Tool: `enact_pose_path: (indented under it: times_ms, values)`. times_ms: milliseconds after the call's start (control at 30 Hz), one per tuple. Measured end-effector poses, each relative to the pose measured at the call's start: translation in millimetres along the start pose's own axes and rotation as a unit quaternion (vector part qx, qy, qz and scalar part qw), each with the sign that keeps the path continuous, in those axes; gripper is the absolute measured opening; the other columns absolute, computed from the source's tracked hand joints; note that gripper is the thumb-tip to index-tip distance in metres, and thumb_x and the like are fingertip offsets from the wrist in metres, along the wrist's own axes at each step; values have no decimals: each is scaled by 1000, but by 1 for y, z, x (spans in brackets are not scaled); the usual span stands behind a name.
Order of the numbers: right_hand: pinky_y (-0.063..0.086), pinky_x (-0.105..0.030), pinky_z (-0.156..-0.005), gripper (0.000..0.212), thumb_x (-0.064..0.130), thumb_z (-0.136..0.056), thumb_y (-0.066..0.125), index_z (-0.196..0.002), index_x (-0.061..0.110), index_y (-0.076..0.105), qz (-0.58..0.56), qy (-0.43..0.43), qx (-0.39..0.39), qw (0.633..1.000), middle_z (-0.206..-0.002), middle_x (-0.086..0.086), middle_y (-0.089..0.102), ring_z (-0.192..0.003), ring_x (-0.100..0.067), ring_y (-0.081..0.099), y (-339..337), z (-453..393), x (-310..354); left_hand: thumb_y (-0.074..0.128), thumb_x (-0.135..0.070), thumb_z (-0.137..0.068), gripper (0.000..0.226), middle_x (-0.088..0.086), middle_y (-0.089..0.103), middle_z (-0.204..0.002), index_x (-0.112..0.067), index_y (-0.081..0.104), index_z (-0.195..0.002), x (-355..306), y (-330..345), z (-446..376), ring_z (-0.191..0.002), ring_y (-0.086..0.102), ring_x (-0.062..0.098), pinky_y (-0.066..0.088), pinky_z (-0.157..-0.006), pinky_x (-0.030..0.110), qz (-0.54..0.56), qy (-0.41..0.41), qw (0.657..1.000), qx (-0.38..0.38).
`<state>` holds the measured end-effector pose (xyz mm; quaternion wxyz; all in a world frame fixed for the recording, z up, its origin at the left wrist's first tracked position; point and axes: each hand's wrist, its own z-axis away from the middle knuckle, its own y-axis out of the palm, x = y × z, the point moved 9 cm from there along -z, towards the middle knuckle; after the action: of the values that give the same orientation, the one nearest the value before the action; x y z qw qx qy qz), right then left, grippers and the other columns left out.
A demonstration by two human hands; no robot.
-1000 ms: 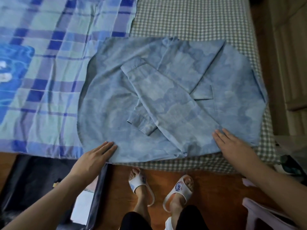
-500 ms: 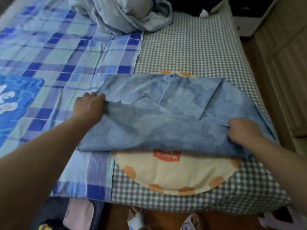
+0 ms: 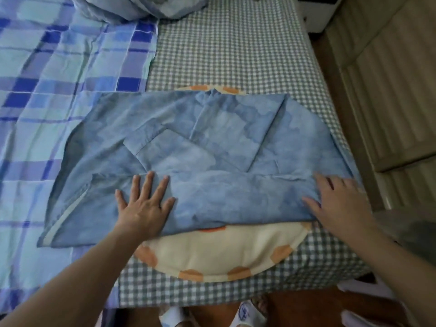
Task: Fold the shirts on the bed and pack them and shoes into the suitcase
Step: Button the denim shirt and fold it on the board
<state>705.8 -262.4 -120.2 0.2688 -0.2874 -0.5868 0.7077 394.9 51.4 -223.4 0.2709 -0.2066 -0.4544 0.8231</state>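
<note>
**Blue shirt pressed flat on the bed under two spread hands**

A blue mottled shirt (image 3: 212, 147) is laid across the near part of the bed (image 3: 236, 50), partly on the grey-and-white checked sheet and partly on a blue plaid blanket (image 3: 59, 79) that covers the left side. The lower hem is seen turned up over the body of the shirt, so that a folded band runs across its near edge, and a sleeve cuff is seen lying folded across the middle. A round cream cushion with orange patches (image 3: 212, 253) is found beneath the shirt, its near rim showing below the fold and a sliver of its far rim showing above the collar.

The left hand (image 3: 146, 206) is placed palm down on the folded band, left of centre, with the fingers straight and spread apart, nothing being gripped. The right hand (image 3: 339, 204) is laid flat on the right end of the same band, fingers likewise extended and apart, pressing on the cloth.

A bundle of pale bedding (image 3: 141, 5) is heaped at the far end of the bed. White slippers (image 3: 245, 315) on the person's feet are glimpsed on the brown floor below the bed edge. A suitcase cannot be made out.
</note>
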Motion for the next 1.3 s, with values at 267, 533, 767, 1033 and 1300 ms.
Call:
enact_pose_path:
  times_ms: [267,533,767,1033,1300]
  values:
    - [42,-46,-103,93,97,-58,50,-115,27,72,-166,-20,135,977,-120,-1,67,-125,-28,53,37,20,-73,25,-62,-101,66,-3,-11,-170,-45,-3,-159,-11,-14,-1,-155,-11,32,5,-120,66,-22,-85,995,48]
    - [41,-32,-79,29,42,-75,81,-80,14,73,-308,18,-2,951,-86,-1,64,-93,-16,51,23,6,-86,12,-65,-100,65,7,9,-170,-42,12,-161,-170,-11,26,-156,3,35,4,-121,61,4,119,985,-126]
    - [30,-48,-113,34,26,-83,81,-59,25,57,-315,179,66,930,-140,-4,43,-133,-26,28,67,28,-131,4,-71,-94,69,-2,-10,-170,-47,-13,-157,-131,13,-10,-155,-13,28,-2,-119,67,-3,16,997,-75]
    - [14,-55,-124,51,35,-104,43,-151,16,42,-123,-84,-117,982,-165,-11,24,-154,-34,12,-10,39,55,9,-65,-99,67,2,-7,-170,-42,-7,-159,-143,4,1,-155,-10,34,-2,-120,64,2,-7,996,-86]
    - [-8,-51,-124,68,58,-105,12,-161,24,-6,-69,20,103,992,-169,-4,-13,-154,-26,-17,100,-34,-19,11,-68,-96,70,6,-5,-170,-40,8,-161,-149,-8,10,-156,-5,30,4,-122,60,36,63,988,-134]
